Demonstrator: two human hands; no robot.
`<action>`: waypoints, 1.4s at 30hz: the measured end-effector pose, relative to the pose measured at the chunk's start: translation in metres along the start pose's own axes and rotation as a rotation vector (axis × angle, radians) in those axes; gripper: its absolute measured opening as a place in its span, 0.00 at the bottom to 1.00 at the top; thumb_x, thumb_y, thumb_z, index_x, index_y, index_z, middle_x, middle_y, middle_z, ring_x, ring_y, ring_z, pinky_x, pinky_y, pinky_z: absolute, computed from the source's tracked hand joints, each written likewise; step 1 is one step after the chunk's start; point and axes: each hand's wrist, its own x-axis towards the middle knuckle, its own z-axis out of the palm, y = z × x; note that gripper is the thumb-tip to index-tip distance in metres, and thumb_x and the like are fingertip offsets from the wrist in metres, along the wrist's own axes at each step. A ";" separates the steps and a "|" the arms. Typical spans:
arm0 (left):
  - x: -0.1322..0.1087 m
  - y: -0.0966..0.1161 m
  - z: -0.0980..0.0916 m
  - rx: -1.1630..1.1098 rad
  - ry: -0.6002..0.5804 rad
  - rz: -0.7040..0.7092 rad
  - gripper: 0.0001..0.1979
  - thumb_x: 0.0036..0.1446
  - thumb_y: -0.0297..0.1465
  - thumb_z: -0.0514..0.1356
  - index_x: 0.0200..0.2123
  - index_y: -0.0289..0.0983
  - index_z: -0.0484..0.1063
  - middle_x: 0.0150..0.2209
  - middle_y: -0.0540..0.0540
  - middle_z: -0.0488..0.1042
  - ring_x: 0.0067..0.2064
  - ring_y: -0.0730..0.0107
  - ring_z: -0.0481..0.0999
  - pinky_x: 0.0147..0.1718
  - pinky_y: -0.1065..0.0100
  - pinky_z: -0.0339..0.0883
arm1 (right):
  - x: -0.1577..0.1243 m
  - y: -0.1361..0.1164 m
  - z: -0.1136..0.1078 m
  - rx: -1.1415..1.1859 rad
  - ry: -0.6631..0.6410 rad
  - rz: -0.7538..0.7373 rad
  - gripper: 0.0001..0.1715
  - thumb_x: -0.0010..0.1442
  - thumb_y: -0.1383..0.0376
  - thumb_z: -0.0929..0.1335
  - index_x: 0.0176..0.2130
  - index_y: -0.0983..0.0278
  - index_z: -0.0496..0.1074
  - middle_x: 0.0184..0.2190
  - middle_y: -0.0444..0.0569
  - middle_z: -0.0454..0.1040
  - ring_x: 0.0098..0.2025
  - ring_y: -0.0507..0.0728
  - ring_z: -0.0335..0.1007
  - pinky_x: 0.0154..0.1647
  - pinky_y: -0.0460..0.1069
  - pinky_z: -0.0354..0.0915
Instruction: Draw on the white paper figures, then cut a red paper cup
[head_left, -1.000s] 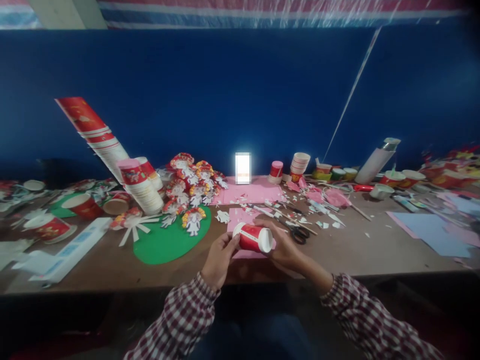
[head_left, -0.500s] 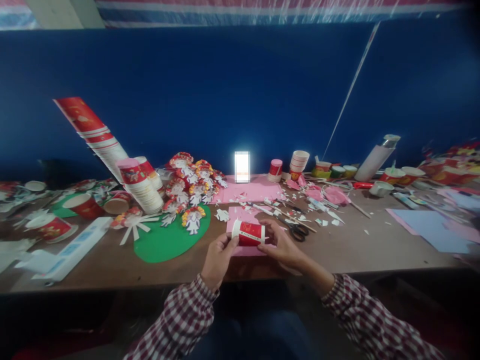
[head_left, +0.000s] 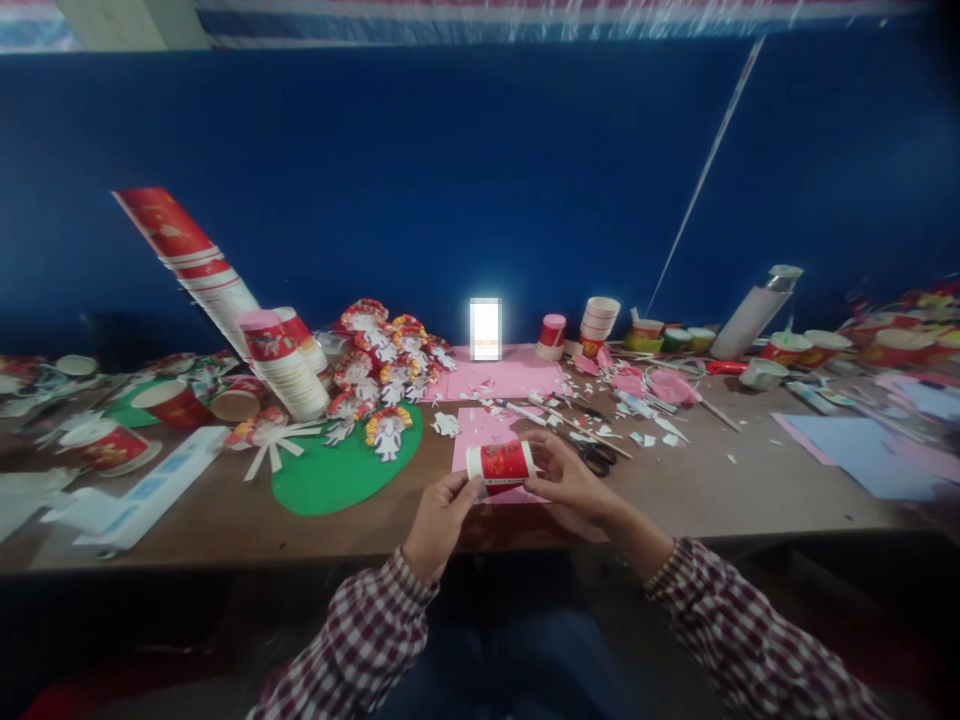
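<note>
A red paper cup (head_left: 504, 463) with white ends lies sideways between my two hands, above a pink sheet (head_left: 470, 432) near the table's front edge. My left hand (head_left: 444, 515) grips its left end, thumb toward me. Around the right end are the fingers of my right hand (head_left: 571, 485), thumb along the lower side. Black-handled scissors (head_left: 598, 457) rest just beyond my right hand. To the left, white paper figures with red and yellow trim (head_left: 388, 432) are piled partly on a green sheet (head_left: 337, 475).
Tall leaning stacks of paper cups (head_left: 289, 375) stand at the left. Paper scraps, sticks and a pink-topped cup (head_left: 551, 335) are at the back. On the right are a pale bottle (head_left: 754, 315) and blue paper (head_left: 862, 455). A blue wall (head_left: 480, 180) rises behind.
The cup has rolled a little in my hands; its lettered band now sits lower and more red pattern faces me. The view has shifted slightly.
</note>
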 end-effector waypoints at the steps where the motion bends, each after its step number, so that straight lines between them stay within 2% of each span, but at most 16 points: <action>1: -0.001 0.000 0.001 0.034 -0.007 0.012 0.17 0.56 0.39 0.58 0.44 0.36 0.75 0.39 0.45 0.77 0.42 0.62 0.75 0.46 0.63 0.66 | -0.001 0.000 0.001 -0.003 0.017 0.010 0.31 0.51 0.63 0.72 0.52 0.59 0.59 0.45 0.50 0.69 0.47 0.56 0.67 0.48 0.52 0.62; 5: 0.002 0.000 0.003 0.172 -0.026 0.103 0.16 0.57 0.39 0.56 0.43 0.37 0.76 0.37 0.48 0.78 0.41 0.63 0.75 0.44 0.66 0.66 | 0.001 0.001 0.004 -0.093 0.080 0.063 0.30 0.53 0.57 0.70 0.52 0.62 0.60 0.40 0.49 0.72 0.41 0.56 0.69 0.43 0.52 0.65; 8: 0.015 0.001 0.001 0.280 0.055 0.195 0.16 0.56 0.39 0.56 0.41 0.35 0.76 0.36 0.47 0.78 0.39 0.65 0.74 0.41 0.68 0.67 | 0.016 0.007 -0.002 -0.262 0.084 0.062 0.30 0.51 0.56 0.71 0.50 0.64 0.63 0.39 0.50 0.72 0.39 0.56 0.69 0.39 0.51 0.66; 12: 0.049 0.002 -0.006 0.377 0.191 0.274 0.16 0.56 0.40 0.56 0.39 0.34 0.75 0.35 0.45 0.77 0.39 0.65 0.75 0.39 0.68 0.67 | 0.052 0.015 -0.016 -0.493 0.053 -0.052 0.32 0.48 0.58 0.73 0.50 0.65 0.65 0.46 0.53 0.70 0.42 0.57 0.68 0.39 0.51 0.66; 15: 0.080 0.003 -0.009 0.382 0.314 0.388 0.18 0.54 0.40 0.58 0.44 0.34 0.70 0.40 0.42 0.75 0.41 0.65 0.74 0.39 0.67 0.68 | 0.080 0.017 -0.024 -0.473 0.110 -0.085 0.31 0.49 0.58 0.72 0.49 0.66 0.64 0.43 0.53 0.71 0.40 0.56 0.69 0.40 0.51 0.66; 20: 0.123 0.003 -0.015 0.582 0.431 0.467 0.15 0.56 0.42 0.56 0.33 0.35 0.71 0.30 0.45 0.72 0.32 0.68 0.72 0.33 0.67 0.67 | 0.114 0.018 -0.029 -0.473 0.207 -0.028 0.28 0.56 0.54 0.67 0.52 0.65 0.62 0.38 0.50 0.72 0.33 0.53 0.68 0.34 0.49 0.66; 22: 0.135 0.000 -0.017 0.694 0.520 0.586 0.15 0.55 0.42 0.56 0.30 0.35 0.72 0.31 0.44 0.71 0.34 0.66 0.71 0.37 0.65 0.67 | 0.122 0.023 -0.031 -0.517 0.244 -0.050 0.27 0.57 0.53 0.66 0.51 0.64 0.62 0.37 0.50 0.72 0.33 0.53 0.68 0.33 0.49 0.66; 24: 0.144 -0.005 -0.019 0.744 0.607 0.655 0.15 0.55 0.42 0.57 0.31 0.35 0.74 0.32 0.43 0.69 0.36 0.64 0.70 0.38 0.63 0.66 | 0.126 0.030 -0.033 -0.535 0.263 -0.107 0.28 0.58 0.52 0.65 0.52 0.65 0.61 0.40 0.52 0.72 0.35 0.54 0.68 0.36 0.50 0.66; 27: 0.154 -0.016 -0.020 0.720 0.551 0.629 0.15 0.56 0.41 0.56 0.34 0.35 0.74 0.32 0.43 0.71 0.34 0.66 0.70 0.35 0.65 0.66 | 0.127 0.041 -0.038 -0.580 0.301 -0.186 0.30 0.54 0.54 0.68 0.51 0.65 0.61 0.46 0.54 0.69 0.42 0.57 0.68 0.38 0.50 0.66; 30: 0.160 -0.025 -0.020 0.627 0.549 0.571 0.15 0.55 0.41 0.57 0.36 0.35 0.71 0.32 0.44 0.72 0.33 0.67 0.71 0.33 0.67 0.66 | 0.122 0.045 -0.040 -0.617 0.325 -0.163 0.28 0.55 0.55 0.68 0.51 0.65 0.60 0.41 0.52 0.71 0.37 0.55 0.69 0.36 0.50 0.66; 33: 0.161 -0.027 -0.020 0.588 0.571 0.549 0.13 0.54 0.42 0.58 0.30 0.36 0.69 0.29 0.47 0.71 0.30 0.69 0.70 0.31 0.68 0.65 | 0.118 0.044 -0.038 -0.647 0.338 -0.138 0.25 0.56 0.55 0.67 0.49 0.64 0.61 0.38 0.51 0.72 0.35 0.55 0.68 0.35 0.50 0.65; 36: 0.158 -0.024 -0.024 0.592 0.581 0.587 0.13 0.54 0.41 0.58 0.29 0.37 0.68 0.27 0.48 0.71 0.29 0.70 0.69 0.31 0.69 0.65 | 0.117 0.041 -0.034 -0.650 0.320 -0.124 0.23 0.56 0.55 0.67 0.48 0.64 0.62 0.38 0.52 0.73 0.35 0.56 0.68 0.34 0.50 0.64; 42: 0.156 -0.019 -0.037 0.738 0.544 0.669 0.12 0.57 0.38 0.55 0.25 0.38 0.68 0.24 0.49 0.70 0.27 0.70 0.68 0.30 0.70 0.63 | 0.118 0.043 -0.030 -0.660 0.307 -0.117 0.22 0.57 0.55 0.67 0.47 0.63 0.63 0.36 0.50 0.74 0.33 0.56 0.69 0.33 0.49 0.63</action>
